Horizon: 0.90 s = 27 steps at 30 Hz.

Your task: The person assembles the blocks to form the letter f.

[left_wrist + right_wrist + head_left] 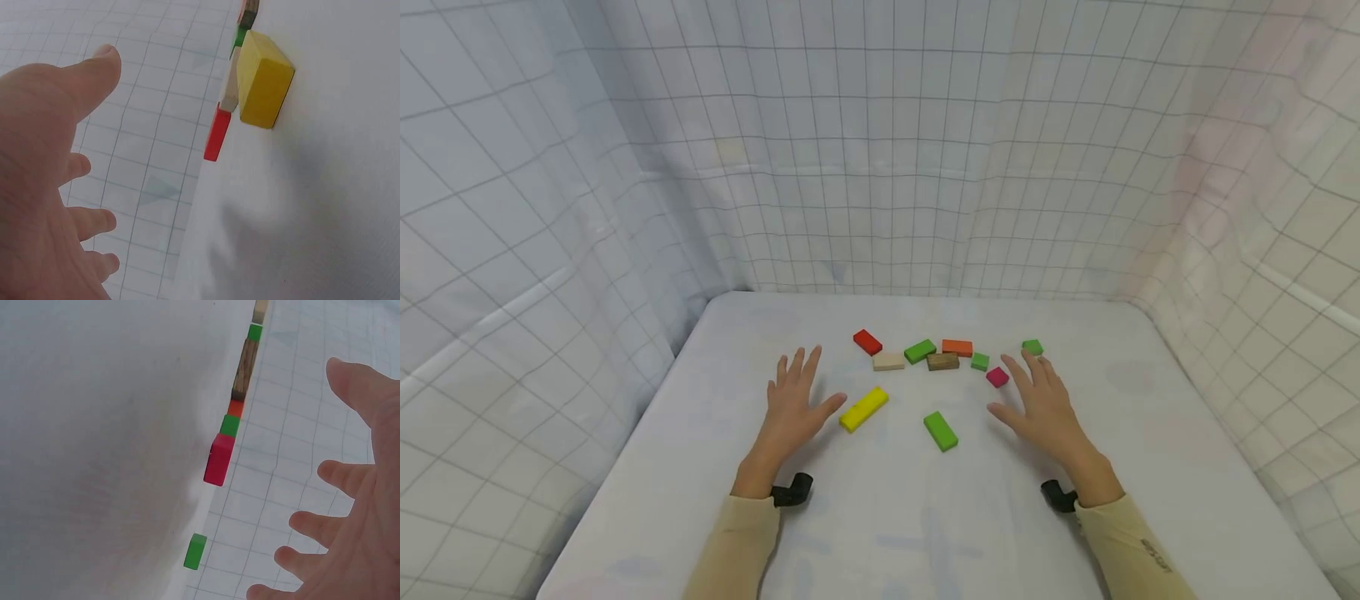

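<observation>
My left hand [789, 415] hovers above the table with spread fingers, holding nothing. Nearest to its thumb lies a long yellow block [864, 409], which looms large in the left wrist view. Over on the right side, my right hand [1043, 410] is also spread and holds nothing. Just beyond its fingertips are a crimson cube [997, 377] and a small green block [1033, 347]. Between the hands a light green block [941, 432] lies flat. Farther back sit a red block [867, 342], a cream block [888, 362], a green block [920, 352], a brown wooden block [943, 362] and an orange block [957, 347].
A small green cube [980, 362] sits between the brown block and the crimson cube. White cloth covers the table [880, 508]. Grid-patterned curtains [880, 167] close off the back and both sides. Each wrist wears a small black camera mount [793, 490].
</observation>
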Available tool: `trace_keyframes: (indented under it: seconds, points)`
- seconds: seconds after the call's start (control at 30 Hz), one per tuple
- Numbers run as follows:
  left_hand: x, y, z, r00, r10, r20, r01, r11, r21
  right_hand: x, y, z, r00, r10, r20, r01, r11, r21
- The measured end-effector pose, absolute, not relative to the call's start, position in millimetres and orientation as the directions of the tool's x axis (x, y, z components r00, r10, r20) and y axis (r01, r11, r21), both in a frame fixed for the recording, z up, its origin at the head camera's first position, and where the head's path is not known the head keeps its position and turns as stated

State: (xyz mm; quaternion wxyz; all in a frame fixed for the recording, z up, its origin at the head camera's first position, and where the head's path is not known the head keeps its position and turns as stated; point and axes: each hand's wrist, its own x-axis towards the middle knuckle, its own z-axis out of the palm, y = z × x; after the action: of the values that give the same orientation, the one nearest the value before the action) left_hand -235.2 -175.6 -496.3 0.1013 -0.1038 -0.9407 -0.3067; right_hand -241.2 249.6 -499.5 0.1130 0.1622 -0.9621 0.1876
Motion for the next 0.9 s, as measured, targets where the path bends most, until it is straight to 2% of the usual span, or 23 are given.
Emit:
trace_keyframes:
  seconds: [0.43,0.7,0.9]
  points:
    - [-229.9,-137.3,-504.2,-0.92,0.281,0.273,0.382,0.794,0.472,-232.4,226.4,-496.4,-0.892,-0.393,0.223,-0.452,0.786,-0.422]
    - [-224.9,-112.4,-504.8,-0.894,0.367,0.259,0.448,0.759,0.472,-231.5,218.6,-499.3,-0.866,-0.461,0.194,-0.496,0.746,-0.443]
    - [-217.8,-99.8,-504.0,-0.863,0.452,0.227,0.505,0.743,0.439,-231.7,209.4,-501.4,-0.857,-0.498,0.133,-0.505,0.757,-0.415]
